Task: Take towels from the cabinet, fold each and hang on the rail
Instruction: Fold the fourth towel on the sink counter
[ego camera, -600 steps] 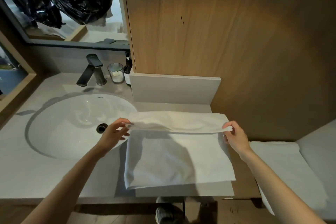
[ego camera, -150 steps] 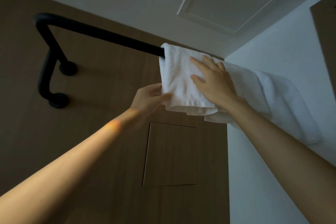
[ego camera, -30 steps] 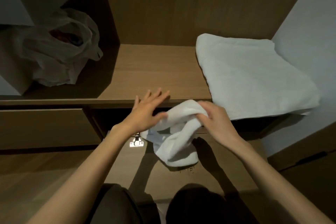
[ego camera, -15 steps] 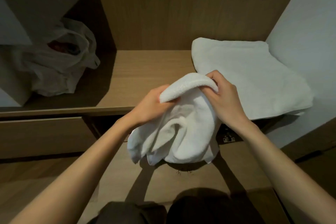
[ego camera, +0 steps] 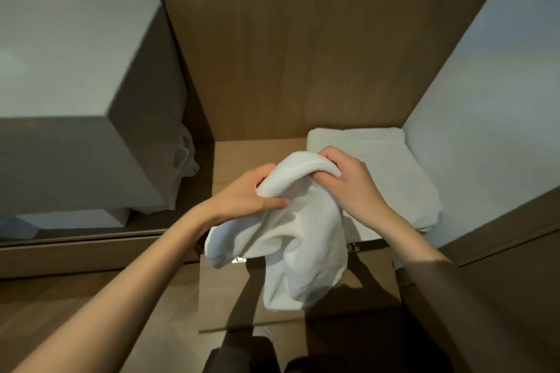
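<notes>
A crumpled white towel [ego camera: 298,239] hangs in front of the open cabinet, held up by both hands. My left hand [ego camera: 245,197] grips its upper left edge, fingers curled round the cloth. My right hand [ego camera: 351,182] grips the upper right part of the same rolled edge. The towel's lower part droops loose over the open cabinet door [ego camera: 303,309]. Behind my right hand, a folded white towel [ego camera: 394,172] lies flat on the wooden shelf [ego camera: 239,157]. No rail is in view.
A grey box-like block [ego camera: 75,130] fills the left compartment, with a white plastic bag [ego camera: 183,160] tucked behind it. A pale wall [ego camera: 485,100] bounds the cabinet on the right. The wooden back panel [ego camera: 303,39] rises behind the shelf.
Since a second ago the towel has come up out of the lower cabinet, and both hands now grip its top edge. The view has tilted upward.
</notes>
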The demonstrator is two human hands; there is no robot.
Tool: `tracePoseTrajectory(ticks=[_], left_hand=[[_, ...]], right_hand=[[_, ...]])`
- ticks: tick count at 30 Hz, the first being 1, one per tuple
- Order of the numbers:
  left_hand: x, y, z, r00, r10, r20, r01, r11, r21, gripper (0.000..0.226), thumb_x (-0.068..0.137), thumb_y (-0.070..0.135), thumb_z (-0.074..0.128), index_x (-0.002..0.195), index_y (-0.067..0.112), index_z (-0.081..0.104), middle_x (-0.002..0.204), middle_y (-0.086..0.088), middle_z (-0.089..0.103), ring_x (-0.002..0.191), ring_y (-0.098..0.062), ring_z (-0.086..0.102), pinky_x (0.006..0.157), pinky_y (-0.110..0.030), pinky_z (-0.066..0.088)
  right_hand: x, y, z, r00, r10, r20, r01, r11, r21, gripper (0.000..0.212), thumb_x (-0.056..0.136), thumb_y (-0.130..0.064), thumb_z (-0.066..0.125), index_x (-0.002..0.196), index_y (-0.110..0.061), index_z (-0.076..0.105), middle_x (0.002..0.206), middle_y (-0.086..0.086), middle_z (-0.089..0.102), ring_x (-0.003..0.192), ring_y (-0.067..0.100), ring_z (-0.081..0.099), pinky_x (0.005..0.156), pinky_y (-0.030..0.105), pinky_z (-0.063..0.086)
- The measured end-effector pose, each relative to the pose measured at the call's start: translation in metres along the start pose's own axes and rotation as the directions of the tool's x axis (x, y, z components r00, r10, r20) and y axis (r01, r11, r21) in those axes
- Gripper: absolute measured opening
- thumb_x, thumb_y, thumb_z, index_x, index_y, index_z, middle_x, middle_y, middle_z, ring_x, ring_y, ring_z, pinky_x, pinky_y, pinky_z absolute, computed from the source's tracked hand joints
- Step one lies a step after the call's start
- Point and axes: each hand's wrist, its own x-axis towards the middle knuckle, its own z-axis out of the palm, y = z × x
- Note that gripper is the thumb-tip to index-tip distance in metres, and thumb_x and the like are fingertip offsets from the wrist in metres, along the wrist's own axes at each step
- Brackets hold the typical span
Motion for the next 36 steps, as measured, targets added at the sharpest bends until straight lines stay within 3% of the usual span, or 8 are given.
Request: tracePoseTrajectory(ticks=[3,6,10,15,19,23,27,36], left_hand=[[-0.022,0.069,-0.028,0.999,-0.009,-0.032,0.01,0.999,0.048,0.045,0.072,0.038,0.073,0.106,0.014,0.055,0.1,-0.005,0.058,0.093,-0.024,0.057,0.079,-0.034,0.048],[-0.049,0.136,-0.055,0.999,-0.013,-0.05,0.016,0.999,0.049,0.044,0.075,0.034,0.08,0.107,0.02,0.054,0.101,0.002,0.059,0.091,-0.014,0.059,0.081,-0.032,0.049],[-0.087,0.214,-0.086,0.996,0.0,-0.089,0.006,0.998,0.066,0.047,0.072,0.036,0.082,0.109,0.025,0.056,0.102,0.008,0.062,0.093,-0.007,0.06,0.077,-0.021,0.049],[-0.13,0.269,-0.117,0.976,0.127,-0.177,-0.061,0.94,0.336,0.069,0.058,0.085,0.059,0.083,0.021,0.051,0.08,0.008,0.053,0.072,-0.007,0.048,0.062,-0.02,0.039],[-0.165,0.291,-0.135,0.945,0.21,-0.251,-0.151,0.96,0.235,0.059,0.071,0.074,0.057,0.073,0.016,0.056,0.066,0.01,0.053,0.061,-0.004,0.046,0.055,-0.016,0.034],[-0.194,0.298,-0.157,0.896,0.301,-0.328,-0.14,0.89,0.434,0.043,0.08,0.064,0.053,0.072,0.023,0.059,0.062,0.008,0.056,0.058,-0.01,0.049,0.055,-0.021,0.033],[-0.216,0.289,-0.186,0.823,0.387,-0.416,0.005,0.727,0.687,0.062,0.081,0.076,0.035,0.074,0.02,0.06,0.059,0.004,0.052,0.065,-0.014,0.048,0.062,-0.032,0.032],[-0.266,0.239,-0.283,0.781,0.416,-0.466,0.103,0.65,0.753,0.085,0.076,0.087,0.017,0.077,0.019,0.068,0.064,0.004,0.058,0.07,-0.018,0.051,0.063,-0.035,0.039]], right_hand=[[-0.002,-0.063,-0.04,1.0,-0.005,0.03,0.006,1.0,-0.023,0.008,0.089,-0.022,0.062,0.082,-0.021,0.059,0.075,-0.008,0.062,0.07,0.007,0.057,0.06,0.022,0.041],[-0.007,-0.127,-0.079,0.998,-0.004,0.062,0.006,1.0,-0.023,0.008,0.09,-0.022,0.062,0.084,-0.017,0.06,0.077,-0.005,0.063,0.072,0.009,0.057,0.063,0.027,0.044],[-0.017,-0.208,-0.126,0.989,-0.054,0.134,0.06,0.997,-0.044,0.008,0.09,-0.022,0.062,0.082,-0.019,0.061,0.074,-0.009,0.062,0.068,0.001,0.054,0.06,0.019,0.04],[-0.027,-0.281,-0.167,0.976,-0.121,0.182,0.14,0.986,-0.095,0.007,0.088,-0.023,0.059,0.081,-0.023,0.059,0.077,-0.009,0.062,0.071,0.007,0.056,0.061,0.022,0.04],[-0.035,-0.316,-0.18,0.968,-0.149,0.2,0.172,0.979,-0.105,0.012,0.086,-0.02,0.062,0.077,-0.025,0.056,0.07,-0.011,0.059,0.064,0.002,0.05,0.058,0.02,0.036],[-0.04,-0.327,-0.176,0.952,-0.162,0.258,0.221,0.95,-0.22,0.023,0.082,-0.032,0.072,0.074,-0.026,0.052,0.069,-0.005,0.061,0.063,0.01,0.052,0.057,0.028,0.037],[-0.042,-0.327,-0.159,0.925,-0.178,0.336,0.303,0.879,-0.367,0.038,0.077,-0.046,0.075,0.07,-0.02,0.048,0.068,-0.003,0.058,0.065,0.02,0.055,0.056,0.034,0.037],[-0.018,-0.324,-0.096,0.91,0.016,0.415,0.191,0.872,-0.451,0.045,0.073,-0.044,0.079,0.062,-0.023,0.041,0.059,-0.006,0.048,0.056,0.012,0.039,0.056,0.03,0.03]])
